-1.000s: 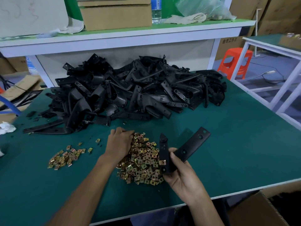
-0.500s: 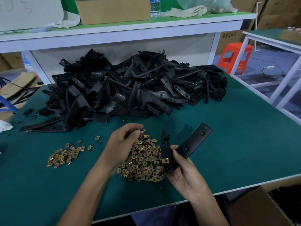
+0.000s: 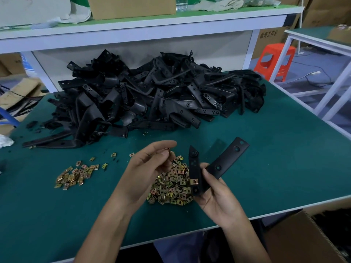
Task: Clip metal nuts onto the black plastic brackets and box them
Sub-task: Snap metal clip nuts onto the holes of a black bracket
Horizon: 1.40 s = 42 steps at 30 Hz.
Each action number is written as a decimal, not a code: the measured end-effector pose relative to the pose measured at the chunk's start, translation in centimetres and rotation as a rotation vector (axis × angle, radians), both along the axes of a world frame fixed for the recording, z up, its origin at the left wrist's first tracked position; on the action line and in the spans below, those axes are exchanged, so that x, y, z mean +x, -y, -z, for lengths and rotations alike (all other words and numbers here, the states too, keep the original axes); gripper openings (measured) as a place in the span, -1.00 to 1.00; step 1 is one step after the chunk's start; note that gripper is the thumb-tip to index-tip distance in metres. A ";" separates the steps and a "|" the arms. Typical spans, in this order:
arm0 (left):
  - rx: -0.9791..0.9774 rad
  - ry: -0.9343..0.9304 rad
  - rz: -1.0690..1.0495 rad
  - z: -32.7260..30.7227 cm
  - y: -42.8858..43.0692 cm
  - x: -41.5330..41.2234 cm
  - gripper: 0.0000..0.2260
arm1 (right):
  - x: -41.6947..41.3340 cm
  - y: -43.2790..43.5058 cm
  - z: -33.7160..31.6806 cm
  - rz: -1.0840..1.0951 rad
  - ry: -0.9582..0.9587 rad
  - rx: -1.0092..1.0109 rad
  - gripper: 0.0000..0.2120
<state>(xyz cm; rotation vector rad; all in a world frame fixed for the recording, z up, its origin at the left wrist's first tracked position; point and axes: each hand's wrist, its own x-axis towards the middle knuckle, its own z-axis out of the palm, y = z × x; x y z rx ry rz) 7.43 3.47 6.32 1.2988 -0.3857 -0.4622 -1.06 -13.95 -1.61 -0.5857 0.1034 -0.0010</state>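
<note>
Left hand (image 3: 150, 168) aloft with one nut (image 3: 167, 148)

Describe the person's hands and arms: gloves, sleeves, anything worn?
Left hand and right hand are bare: no gloves, rings or tape visible. Left forearm and right forearm are uncovered to the frame edge: no sleeves, watch or wristband.

Left hand (image 3: 146, 168) up off the nut pile (image 3: 171, 186), one nut (image 3: 167, 148) in its grip.
</note>
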 end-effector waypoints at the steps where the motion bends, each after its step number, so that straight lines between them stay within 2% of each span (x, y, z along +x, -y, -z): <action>1: 0.017 0.003 -0.007 0.2 0.2 -0.2 -0.75 | 0.0 0.0 0.1 0.000 -0.001 -0.001 -0.51; 6: 0.141 0.067 -0.095 1.1 1.2 -0.9 -0.77 | 0.0 0.0 0.1 0.000 -0.010 0.009 -0.52; 12: 0.276 0.177 -0.099 1.4 2.1 -1.4 -0.78 | 0.0 -0.1 0.0 -0.002 -0.006 0.014 -0.48; 16: 0.228 0.112 -0.096 1.4 2.5 -1.6 -0.75 | -0.1 -0.1 0.0 -0.007 -0.010 0.014 -0.52; 22: 0.137 -0.090 -0.138 1.5 3.1 -1.8 -0.78 | -0.2 -0.1 -0.3 -0.006 -0.057 -0.063 -0.54; 26: 0.146 -0.134 -0.162 1.6 3.3 -2.0 -0.77 | -0.3 -0.2 -0.3 0.003 -0.084 -0.088 -0.78; 27: 0.151 -0.147 -0.155 1.7 3.4 -2.1 -0.76 | -0.3 -0.2 -0.3 -0.005 -0.086 -0.107 -0.79; 30: 0.095 -0.221 -0.085 1.7 3.4 -2.4 -0.80 | -0.2 -0.2 -0.3 0.003 -0.072 -0.103 -0.65; 37: 0.005 -0.262 -0.119 1.5 3.7 -2.3 -0.85 | -0.3 0.0 -0.2 0.029 -0.041 -0.039 -0.66; 42: -0.027 -0.290 -0.106 1.2 3.8 -2.4 -0.86 | -0.1 -0.1 -0.3 0.020 -0.056 -0.132 -0.51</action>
